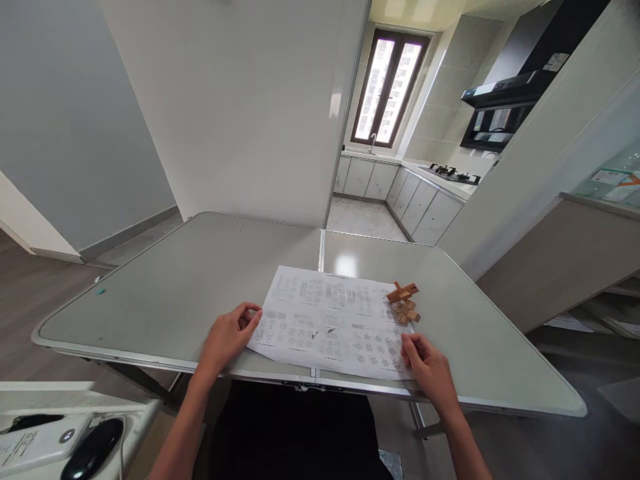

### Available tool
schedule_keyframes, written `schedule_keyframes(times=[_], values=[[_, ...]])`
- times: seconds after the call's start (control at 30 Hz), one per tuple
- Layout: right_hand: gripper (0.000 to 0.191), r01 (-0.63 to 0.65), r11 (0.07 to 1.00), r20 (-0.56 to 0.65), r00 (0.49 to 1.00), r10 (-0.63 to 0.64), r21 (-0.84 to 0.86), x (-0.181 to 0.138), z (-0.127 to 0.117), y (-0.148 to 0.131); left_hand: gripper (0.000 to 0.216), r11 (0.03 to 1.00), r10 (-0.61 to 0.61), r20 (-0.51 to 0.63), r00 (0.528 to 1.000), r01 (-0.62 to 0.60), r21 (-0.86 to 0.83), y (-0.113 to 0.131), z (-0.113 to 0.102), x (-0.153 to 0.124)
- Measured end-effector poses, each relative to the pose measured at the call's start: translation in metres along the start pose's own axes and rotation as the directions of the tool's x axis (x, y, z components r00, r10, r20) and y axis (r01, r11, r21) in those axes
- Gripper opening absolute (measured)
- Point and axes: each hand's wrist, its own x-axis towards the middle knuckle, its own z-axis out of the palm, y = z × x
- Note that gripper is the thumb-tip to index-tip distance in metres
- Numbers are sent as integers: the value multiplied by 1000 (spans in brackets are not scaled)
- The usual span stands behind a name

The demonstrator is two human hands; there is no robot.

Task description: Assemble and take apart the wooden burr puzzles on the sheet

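A white sheet printed with many small diagrams [327,320] lies on the grey folding table [165,293] in front of me. My left hand [227,337] rests at the sheet's left edge, fingers curled and touching the paper. My right hand [425,363] sits on the sheet's lower right corner, fingers curled, tips on the paper. Several small wooden puzzle blocks [404,302] lie in a loose pile at the sheet's upper right corner, just beyond my right hand.
A small teal dot [101,291] marks the table's far left. At lower left a white side surface carries a black mouse [93,448] and a white device [40,443]. Behind the table stand a white partition wall [250,113] and a kitchen with cabinets [400,193].
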Motion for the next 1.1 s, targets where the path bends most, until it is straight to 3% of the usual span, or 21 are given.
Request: schedule_keyframes(times=[1.1], values=[[55, 7, 1000, 5, 1000, -7, -13, 0, -1, -3, 44, 1000, 15, -11, 1000, -15, 4, -3, 2, 1]])
